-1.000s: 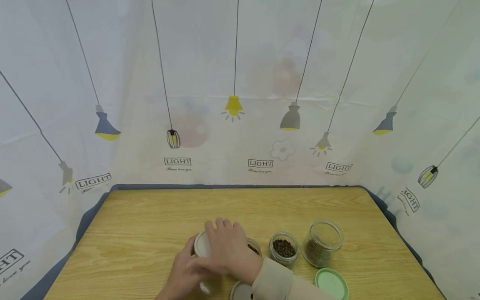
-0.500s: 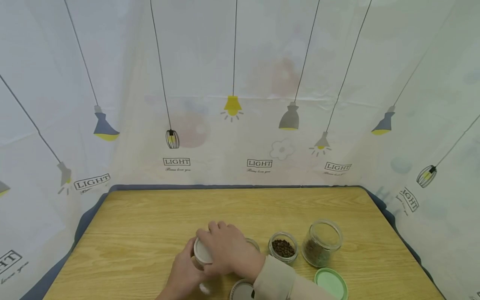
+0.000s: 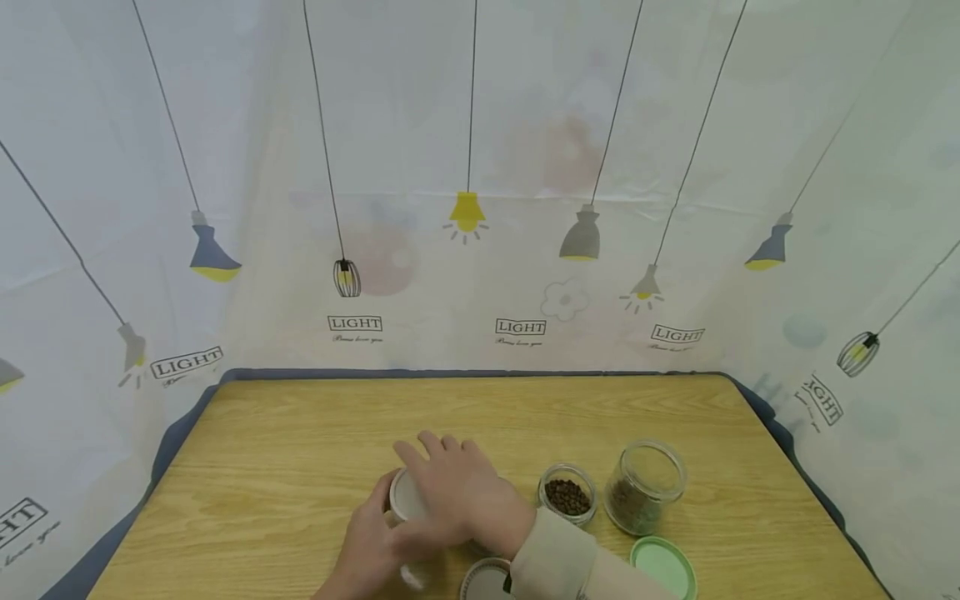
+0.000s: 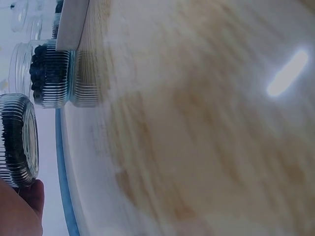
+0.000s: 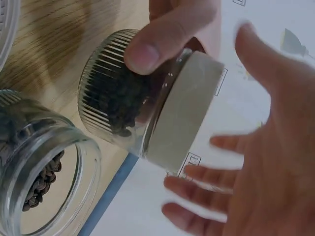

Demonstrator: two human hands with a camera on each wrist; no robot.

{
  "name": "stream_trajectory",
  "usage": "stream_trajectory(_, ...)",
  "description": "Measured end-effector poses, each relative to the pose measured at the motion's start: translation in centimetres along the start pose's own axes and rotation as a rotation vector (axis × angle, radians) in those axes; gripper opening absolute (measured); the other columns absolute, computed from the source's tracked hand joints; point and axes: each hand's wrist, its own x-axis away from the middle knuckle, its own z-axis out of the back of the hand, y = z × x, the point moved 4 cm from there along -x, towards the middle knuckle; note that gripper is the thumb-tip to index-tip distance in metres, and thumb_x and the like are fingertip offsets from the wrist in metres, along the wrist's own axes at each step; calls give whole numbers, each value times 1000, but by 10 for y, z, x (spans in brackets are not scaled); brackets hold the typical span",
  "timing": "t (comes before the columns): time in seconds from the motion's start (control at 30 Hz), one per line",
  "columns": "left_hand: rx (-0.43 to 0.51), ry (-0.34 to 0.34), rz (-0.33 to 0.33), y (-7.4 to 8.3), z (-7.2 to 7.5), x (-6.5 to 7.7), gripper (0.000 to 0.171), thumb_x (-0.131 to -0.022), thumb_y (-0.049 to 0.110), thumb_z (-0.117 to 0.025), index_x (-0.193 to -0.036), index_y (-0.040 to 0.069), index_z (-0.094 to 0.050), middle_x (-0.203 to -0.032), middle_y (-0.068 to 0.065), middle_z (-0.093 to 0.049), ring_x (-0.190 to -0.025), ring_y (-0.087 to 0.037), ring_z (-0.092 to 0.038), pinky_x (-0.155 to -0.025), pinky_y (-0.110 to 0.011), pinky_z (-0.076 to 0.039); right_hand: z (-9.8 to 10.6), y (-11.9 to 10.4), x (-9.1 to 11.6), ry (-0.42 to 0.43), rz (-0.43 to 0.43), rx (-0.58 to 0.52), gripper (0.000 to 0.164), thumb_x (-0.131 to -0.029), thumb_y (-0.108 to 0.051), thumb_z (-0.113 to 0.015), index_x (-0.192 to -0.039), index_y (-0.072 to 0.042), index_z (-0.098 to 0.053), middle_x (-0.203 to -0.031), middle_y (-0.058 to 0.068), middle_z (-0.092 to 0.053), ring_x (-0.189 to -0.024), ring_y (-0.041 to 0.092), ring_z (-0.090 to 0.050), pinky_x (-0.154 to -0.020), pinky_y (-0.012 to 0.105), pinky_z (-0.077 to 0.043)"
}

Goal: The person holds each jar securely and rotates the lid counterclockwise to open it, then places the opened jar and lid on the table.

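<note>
My left hand [image 3: 367,537] grips a ribbed glass jar [image 5: 110,93] half filled with dark beans, its thumb pressed on the glass in the right wrist view. A whitish lid [image 5: 187,113] sits on the jar's mouth. The jar is tilted. My right hand [image 5: 275,167] is beside the lid with fingers spread, and a gap shows between its fingertips and the lid. In the head view this hand covers part of the lid. An uncovered glass jar [image 5: 54,142] with more beans stands close by; the head view hides it behind my right hand.
Right of my hands stand a small open jar [image 3: 567,496] of brown beans and a taller open jar [image 3: 645,492]. A green lid [image 3: 663,567] and a whitish lid [image 3: 486,582] lie on the wooden table [image 3: 300,450] near its front.
My right hand's fingers, curled over the lid half a second ago, have spread and lifted off it. The left hand and jar stay almost in place.
</note>
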Motion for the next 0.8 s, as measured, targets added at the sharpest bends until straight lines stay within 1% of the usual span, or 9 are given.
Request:
stream_trajectory(0.07, 19, 13, -25, 1, 1, 1, 89, -64, 32, -90, -139, 10, -47, -127, -11, -64, -112, -24, -62, -89, -32, -52, -1, -2, 0, 37, -70, 55, 101, -73, -91, -39, -149, -24, -34, -138, 7, -52, -121, 26, -55, -93, 45, -49)
stream_trajectory(0.13, 45, 23, -49, 2, 1, 2, 89, -61, 28, -92, -137, 10, -49, -126, -11, -64, -109, -24, -63, -86, -27, -52, -2, -5, 0, 63, -129, 103, 100, -73, -93, -33, -144, -22, -40, -129, 6, -57, -114, 24, -58, -88, 42, -50)
stream_trajectory(0.23, 52, 28, -82, 4, 2, 4, 88, -61, 26, -92, -136, 8, -49, -126, -12, -64, -109, -26, -63, -84, -25, -52, -6, -8, -1, 60, -197, 128, 102, -70, -95, -30, -139, -21, -45, -119, 6, -61, -105, 23, -60, -81, 38, -50)
stream_trajectory(0.33, 60, 14, -68, 4, 2, 4, 89, -62, 25, -91, -138, 10, -48, -128, -13, -63, -110, -26, -62, -85, -25, -52, -9, -10, -1, 42, -219, 130, 103, -69, -97, -30, -134, -20, -51, -110, 6, -63, -95, 23, -62, -74, 36, -50)
stream_trajectory(0.43, 56, 1, -35, 4, 1, 3, 92, -61, 23, -91, -140, 11, -46, -129, -13, -63, -111, -26, -62, -86, -26, -52, -10, -11, -1, 39, -203, 133, 97, -70, -95, -33, -128, -21, -55, -102, 5, -63, -83, 22, -62, -65, 35, -50)
stream_trajectory(0.5, 55, -6, -9, 3, 1, 2, 92, -60, 21, -90, -140, 11, -46, -129, -13, -63, -111, -26, -62, -86, -29, -52, -9, -11, -1, 46, -178, 124, 87, -74, -91, -39, -125, -22, -56, -98, 3, -62, -75, 21, -61, -59, 34, -49)
stream_trajectory(0.57, 42, -8, 11, 3, 1, 2, 92, -60, 23, -91, -140, 11, -46, -128, -13, -63, -111, -25, -62, -88, -31, -52, -9, -10, -1, 62, -145, 113, 78, -77, -84, -46, -124, -22, -56, -97, 2, -61, -71, 19, -59, -55, 32, -47)
stream_trajectory(0.67, 47, -12, 26, 3, 1, 1, 93, -61, 25, -91, -141, 11, -45, -131, -12, -62, -115, -26, -61, -92, -37, -52, -8, -9, -1, 72, -86, 110, 72, -81, -74, -54, -128, -20, -53, -105, 0, -62, -78, 18, -61, -58, 31, -49)
stream_trajectory(0.8, 48, -7, 22, 1, 1, 2, 94, -60, 27, -92, -140, 11, -46, -132, -9, -62, -118, -24, -59, -97, -40, -50, -8, -7, -1, 64, -18, 116, 71, -81, -65, -59, -133, -17, -50, -115, 1, -60, -91, 17, -60, -68, 30, -52)
